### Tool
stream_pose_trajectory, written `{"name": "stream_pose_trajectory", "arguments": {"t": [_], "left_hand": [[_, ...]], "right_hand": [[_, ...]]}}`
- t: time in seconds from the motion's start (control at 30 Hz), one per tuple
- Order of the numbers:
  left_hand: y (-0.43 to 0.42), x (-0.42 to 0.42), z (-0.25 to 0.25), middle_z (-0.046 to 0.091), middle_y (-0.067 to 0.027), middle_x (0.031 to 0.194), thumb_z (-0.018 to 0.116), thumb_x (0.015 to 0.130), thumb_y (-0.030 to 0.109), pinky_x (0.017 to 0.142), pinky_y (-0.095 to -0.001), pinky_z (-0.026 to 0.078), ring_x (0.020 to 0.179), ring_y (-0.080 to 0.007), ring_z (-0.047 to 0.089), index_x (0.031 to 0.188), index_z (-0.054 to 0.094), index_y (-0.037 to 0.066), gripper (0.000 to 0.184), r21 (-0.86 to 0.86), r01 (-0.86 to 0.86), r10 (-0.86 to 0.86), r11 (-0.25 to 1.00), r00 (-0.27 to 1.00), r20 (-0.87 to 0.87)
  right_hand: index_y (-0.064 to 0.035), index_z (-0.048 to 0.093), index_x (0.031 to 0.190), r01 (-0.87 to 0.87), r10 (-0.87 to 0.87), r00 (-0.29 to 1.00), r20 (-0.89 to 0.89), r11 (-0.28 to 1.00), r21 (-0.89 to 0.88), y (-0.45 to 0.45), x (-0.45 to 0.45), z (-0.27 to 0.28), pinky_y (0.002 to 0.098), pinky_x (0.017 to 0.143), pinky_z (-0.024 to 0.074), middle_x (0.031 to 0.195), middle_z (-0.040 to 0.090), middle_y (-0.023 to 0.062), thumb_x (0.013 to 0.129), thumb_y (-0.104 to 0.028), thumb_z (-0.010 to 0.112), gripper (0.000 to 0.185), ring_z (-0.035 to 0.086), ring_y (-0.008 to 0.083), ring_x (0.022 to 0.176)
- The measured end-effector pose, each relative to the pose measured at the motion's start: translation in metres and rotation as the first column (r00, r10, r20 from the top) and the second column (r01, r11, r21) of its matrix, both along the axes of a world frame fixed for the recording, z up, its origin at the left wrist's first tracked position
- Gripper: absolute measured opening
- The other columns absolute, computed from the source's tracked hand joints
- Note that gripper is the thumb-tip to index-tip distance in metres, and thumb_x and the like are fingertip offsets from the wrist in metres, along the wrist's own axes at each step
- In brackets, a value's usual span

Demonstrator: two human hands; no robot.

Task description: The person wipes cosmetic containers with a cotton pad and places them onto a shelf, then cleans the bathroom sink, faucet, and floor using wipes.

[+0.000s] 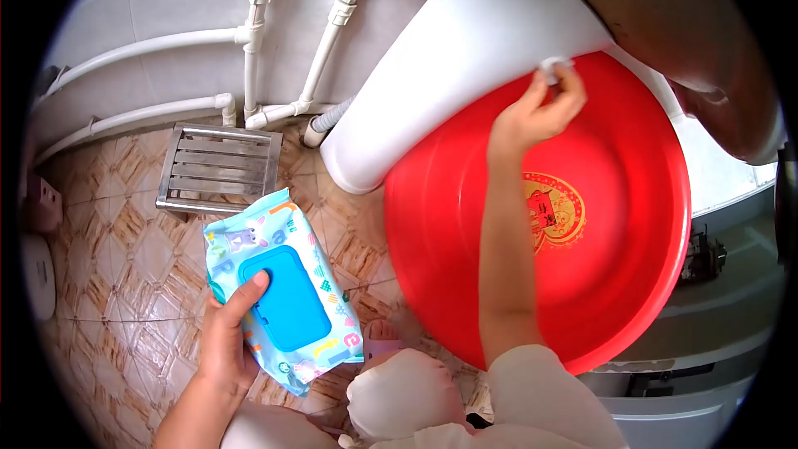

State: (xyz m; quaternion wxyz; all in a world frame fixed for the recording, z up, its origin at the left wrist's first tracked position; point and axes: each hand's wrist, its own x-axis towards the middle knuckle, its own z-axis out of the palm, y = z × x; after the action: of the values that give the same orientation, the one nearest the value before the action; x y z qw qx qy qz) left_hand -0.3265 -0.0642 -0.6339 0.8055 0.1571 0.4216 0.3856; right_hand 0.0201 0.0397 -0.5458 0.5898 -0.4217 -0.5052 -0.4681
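The left hand [223, 345] is gripping a wet-wipe packet [287, 278], thumb [249, 289] on its blue lid [295, 308], over open floor tiles [125, 283], the right hand [534, 114] pinching a white wad [551, 67] where a white pedestal [465, 58] is crowding the red basin [619, 199], its lettered emblem [565, 212] unreadable from here, and a slatted stool [220, 166] standing before wall pipes [254, 41].

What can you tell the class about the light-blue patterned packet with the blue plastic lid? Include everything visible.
The light-blue, glossy, soft-plastic packet is printed with colourful shapes, letters and a greyish cartoon animal. Its rounded rectangular blue lid looks closed. The packet is tilted, lid toward the camera, held above the patterned tiled floor, pictured left of the large round red plastic basin. The left hand grips its left edge, thumb on the lid; its underside is hidden.
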Motion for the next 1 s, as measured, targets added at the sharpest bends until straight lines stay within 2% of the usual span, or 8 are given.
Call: {"name": "stream_pose_trajectory", "arguments": {"t": [0.13,0.23,0.33,0.43,0.63,0.73,0.87,1.0], "left_hand": [[-0.002,-0.001,-0.001,0.059,-0.0094,0.103,0.070,0.076,0.016,0.079,-0.0357,0.051,0.092,-0.0203,0.059,0.115,0.047,0.004,0.046,-0.009,-0.041,0.042,0.999,0.999,0.017],[-0.003,0.000,-0.005,0.059,-0.0095,0.103,0.070,0.076,0.017,0.079,-0.0358,0.052,0.091,-0.0206,0.060,0.114,0.047,0.004,0.046,-0.001,-0.066,0.066,0.998,0.998,0.015],[-0.003,0.005,-0.007,0.059,-0.0091,0.103,0.070,0.076,0.017,0.079,-0.0358,0.051,0.091,-0.0206,0.060,0.114,0.048,0.005,0.046,-0.015,-0.073,0.073,0.997,0.997,-0.006],[-0.002,0.007,-0.009,0.059,-0.0088,0.104,0.070,0.076,0.017,0.080,-0.0356,0.051,0.093,-0.0208,0.059,0.114,0.048,0.005,0.046,-0.014,-0.060,0.060,0.998,0.998,-0.007],[-0.003,0.008,-0.009,0.059,-0.0083,0.104,0.069,0.076,0.017,0.081,-0.0365,0.050,0.093,-0.0206,0.059,0.115,0.048,0.006,0.046,-0.017,-0.038,0.037,0.999,0.999,-0.009],[-0.003,0.008,-0.007,0.059,-0.0085,0.105,0.069,0.077,0.018,0.082,-0.0366,0.050,0.093,-0.0205,0.059,0.115,0.048,0.005,0.046,-0.020,-0.055,0.055,0.998,0.998,-0.007],[-0.002,0.007,-0.006,0.059,-0.0095,0.106,0.069,0.077,0.020,0.082,-0.0362,0.050,0.094,-0.0214,0.059,0.116,0.048,0.004,0.048,-0.027,-0.049,0.048,0.998,0.999,-0.024],[-0.003,0.006,-0.006,0.060,-0.0098,0.105,0.068,0.077,0.020,0.082,-0.0366,0.051,0.093,-0.0218,0.060,0.116,0.048,0.005,0.046,-0.027,-0.061,0.060,0.998,0.998,-0.022]], "right_hand": [[0.0050,0.052,0.099,-0.121,0.035,0.972,-0.233,0.924,-0.364,0.004,0.011,-0.095,0.0380,0.080,0.0465,0.100,0.052,0.0184,0.083,0.004,0.048,0.017,0.054,0.0315,0.093],[0.0052,0.051,0.100,-0.154,0.058,0.972,-0.228,0.890,-0.430,-0.008,0.018,-0.083,0.0343,0.076,0.0484,0.099,0.052,0.0180,0.083,0.004,0.048,0.017,0.056,0.0283,0.090],[0.0069,0.048,0.103,-0.314,0.281,0.934,-0.220,0.940,-0.133,-0.005,0.028,-0.018,0.0307,0.075,0.0490,0.106,0.050,0.0154,0.085,0.006,0.046,0.018,0.056,0.0227,0.090],[0.0073,0.046,0.105,-0.211,0.196,0.955,-0.224,0.977,-0.044,-0.009,0.018,0.028,0.0310,0.077,0.0482,0.107,0.052,0.0162,0.088,0.002,0.047,0.018,0.055,0.0217,0.094],[0.0038,0.048,0.104,-0.365,0.159,0.832,-0.531,0.878,-0.310,-0.002,0.019,-0.072,0.0289,0.078,0.0463,0.100,0.056,0.0132,0.089,0.000,0.047,0.016,0.058,0.0198,0.086],[0.0036,0.047,0.108,-0.509,0.288,0.741,-0.607,0.830,-0.228,-0.005,0.014,-0.066,0.0305,0.080,0.0464,0.104,0.055,0.0122,0.089,0.000,0.047,0.020,0.058,0.0194,0.088],[0.0091,0.038,0.123,-0.625,0.571,0.735,-0.366,0.780,-0.039,-0.009,0.011,0.008,0.0333,0.098,0.0332,0.124,0.048,0.0173,0.093,-0.016,0.044,0.039,0.046,0.0237,0.115],[0.0096,0.028,0.133,-0.574,0.516,0.789,-0.334,0.813,-0.099,0.005,0.008,-0.014,0.0340,0.105,0.0244,0.137,0.035,0.0210,0.096,-0.022,0.036,0.049,0.035,0.0274,0.126]]}}
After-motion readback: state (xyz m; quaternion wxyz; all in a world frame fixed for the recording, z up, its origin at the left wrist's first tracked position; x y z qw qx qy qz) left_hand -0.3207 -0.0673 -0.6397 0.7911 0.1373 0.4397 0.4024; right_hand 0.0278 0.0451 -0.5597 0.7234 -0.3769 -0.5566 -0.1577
